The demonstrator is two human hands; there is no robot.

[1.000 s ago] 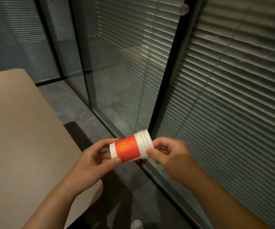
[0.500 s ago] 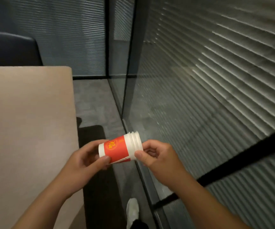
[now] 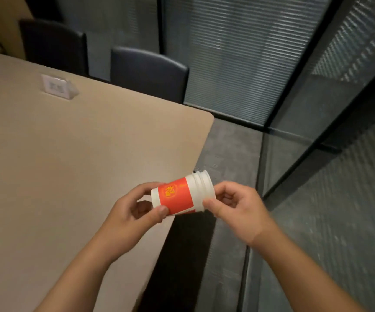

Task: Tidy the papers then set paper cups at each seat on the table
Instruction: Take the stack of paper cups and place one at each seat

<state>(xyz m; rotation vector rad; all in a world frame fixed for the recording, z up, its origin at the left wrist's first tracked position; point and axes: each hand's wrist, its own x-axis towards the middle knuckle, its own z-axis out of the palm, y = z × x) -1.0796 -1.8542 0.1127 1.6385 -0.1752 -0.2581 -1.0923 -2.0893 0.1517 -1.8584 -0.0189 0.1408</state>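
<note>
A big tan table [image 3: 69, 154] fills the left side. A small white sign stand [image 3: 58, 87] sits on it, far from the hands. Two dark chairs [image 3: 148, 73] wait at the far edge, and glass walls with blinds [image 3: 227, 52] close in on the right. A stack of paper cups [image 3: 182, 195], red and white, lies sideways in the air just past the table's edge. The left hand [image 3: 134, 212] pinches the bottom end with thumb and fingers. The right hand [image 3: 236, 206] pinches the rims with curled fingers. Both arms reach forward, bare.
</note>
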